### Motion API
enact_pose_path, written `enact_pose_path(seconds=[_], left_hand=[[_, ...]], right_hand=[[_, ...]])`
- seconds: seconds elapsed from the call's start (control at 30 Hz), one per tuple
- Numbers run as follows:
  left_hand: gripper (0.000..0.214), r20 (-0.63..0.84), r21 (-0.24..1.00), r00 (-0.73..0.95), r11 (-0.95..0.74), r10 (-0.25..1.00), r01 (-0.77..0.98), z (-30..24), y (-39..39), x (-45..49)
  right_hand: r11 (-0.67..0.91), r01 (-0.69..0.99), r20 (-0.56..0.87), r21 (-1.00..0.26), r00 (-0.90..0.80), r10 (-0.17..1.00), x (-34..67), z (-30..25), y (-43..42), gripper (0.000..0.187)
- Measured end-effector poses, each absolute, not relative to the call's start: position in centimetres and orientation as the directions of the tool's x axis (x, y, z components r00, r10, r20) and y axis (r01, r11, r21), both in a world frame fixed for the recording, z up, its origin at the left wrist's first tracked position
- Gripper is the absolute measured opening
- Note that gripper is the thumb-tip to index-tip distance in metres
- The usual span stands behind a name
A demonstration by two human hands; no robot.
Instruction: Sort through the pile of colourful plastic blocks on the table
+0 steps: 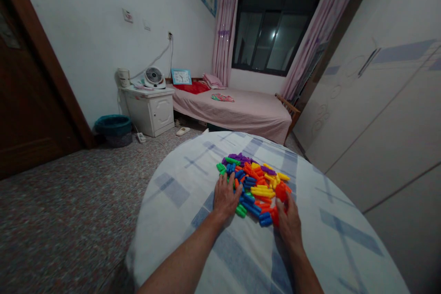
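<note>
While the left hand (225,195) lies palm down with its fingers spread wide, its fingertips touch the green and blue pieces at the near left edge of a pile of plastic pieces (257,183). The right hand (289,223) presses in from the near right edge, fingers bent against the red and orange ones (whether it pinches one of them I cannot tell, since the back of the hand hides the fingertips). The pile sits between the two hands on a round table (172,188) under a pale checked cloth, somewhat beyond its middle, with short rounded sticks in purple, yellow, orange, blue, green and red lying across one another. The step in hand looks like hemming the heap in from both sides. Lifting a single piece would, I judge, call for fingertips rather than a flat palm, as the sticks look small and apt to roll. Beyond the table stand a bed (241,110), a white bedside cabinet (151,110) with a small fan (154,77), and a dark window (272,41).
</note>
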State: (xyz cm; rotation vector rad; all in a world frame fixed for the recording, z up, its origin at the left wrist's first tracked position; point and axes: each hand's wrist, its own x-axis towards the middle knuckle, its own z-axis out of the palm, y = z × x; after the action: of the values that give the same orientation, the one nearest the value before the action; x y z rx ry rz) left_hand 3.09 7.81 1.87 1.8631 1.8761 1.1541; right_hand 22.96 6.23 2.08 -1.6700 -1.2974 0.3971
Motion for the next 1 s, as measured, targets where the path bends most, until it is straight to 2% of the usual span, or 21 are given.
enact_pose_path(seconds=[0.23,0.4,0.53,0.67,0.8,0.9,1.0], left_hand=[[0.053,0.33,0.884,-0.026,-0.3,0.943,0.358,2.2,7.1,4.3],[0.05,0.382,0.904,-0.029,-0.367,0.924,0.221,2.5,7.1,4.5],[0.047,0.382,0.913,-0.018,-0.374,0.924,0.16,2.9,7.1,4.4],[0.04,0.408,0.895,0.025,-0.405,0.913,0.185,3.3,7.0,4.4],[0.034,0.478,0.827,0.107,-0.487,0.872,0.282,3.2,7.0,4.4],[0.023,0.516,0.786,0.107,-0.519,0.85,0.336,2.9,7.0,4.4],[0.023,0.536,0.764,0.092,-0.529,0.839,0.371,2.5,7.1,4.5]], right_hand=[[0.286,0.594,0.413,-0.752,0.086,0.907,21.1,0.5,6.5,0.072],[0.461,0.71,0.495,-0.533,-0.18,0.85,20.7,0.8,6.1,0.078],[0.522,0.75,0.499,-0.407,-0.296,0.815,21.2,1.0,6.1,0.076],[0.514,0.781,0.487,-0.355,-0.315,0.815,20.9,1.0,6.1,0.068],[0.456,0.809,0.495,-0.37,-0.243,0.834,20.3,1.3,5.9,0.059],[0.445,0.815,0.52,-0.372,-0.214,0.827,20.2,1.5,5.8,0.055],[0.437,0.806,0.538,-0.4,-0.18,0.824,20.3,1.5,5.8,0.049]])
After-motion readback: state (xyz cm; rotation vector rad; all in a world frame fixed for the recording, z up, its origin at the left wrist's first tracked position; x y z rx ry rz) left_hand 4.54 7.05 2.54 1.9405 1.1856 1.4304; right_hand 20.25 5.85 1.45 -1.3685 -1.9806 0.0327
